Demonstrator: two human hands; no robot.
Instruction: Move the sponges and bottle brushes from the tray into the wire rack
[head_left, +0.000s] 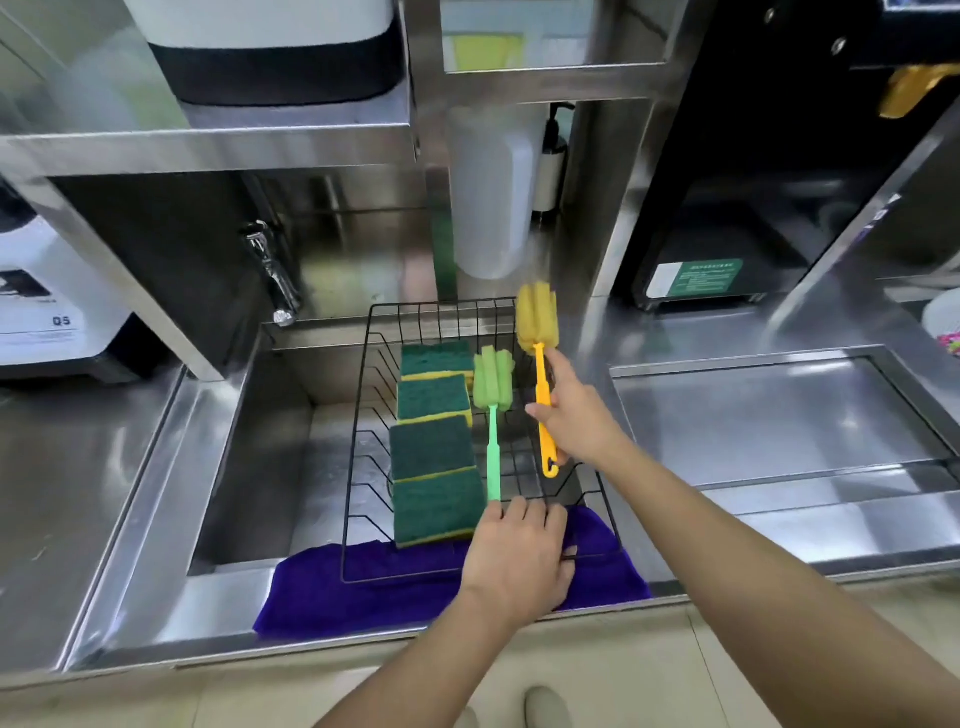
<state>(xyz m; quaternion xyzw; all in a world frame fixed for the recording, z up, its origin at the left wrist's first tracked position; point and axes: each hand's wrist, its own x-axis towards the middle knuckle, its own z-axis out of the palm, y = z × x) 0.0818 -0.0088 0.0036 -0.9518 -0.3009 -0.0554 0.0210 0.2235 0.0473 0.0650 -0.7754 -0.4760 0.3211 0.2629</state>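
A black wire rack (358, 436) sits over the sink. Several green-and-yellow sponges (434, 447) stand in a row along its left side. A green bottle brush (493, 415) lies in the rack beside them, foam head pointing away. My left hand (519, 561) is closed around the near end of its handle at the rack's front rim. My right hand (574, 415) grips the handle of an orange bottle brush (540, 364), held above the rack's right side with its yellow foam head up. The steel tray (769, 415) to the right holds nothing.
A purple cloth (363, 587) lies under the rack's front edge on the counter lip. A chrome tap (272, 275) sticks out at the back left of the sink (249, 467). A white bottle (491, 208) hangs behind the rack. Appliances stand left and right.
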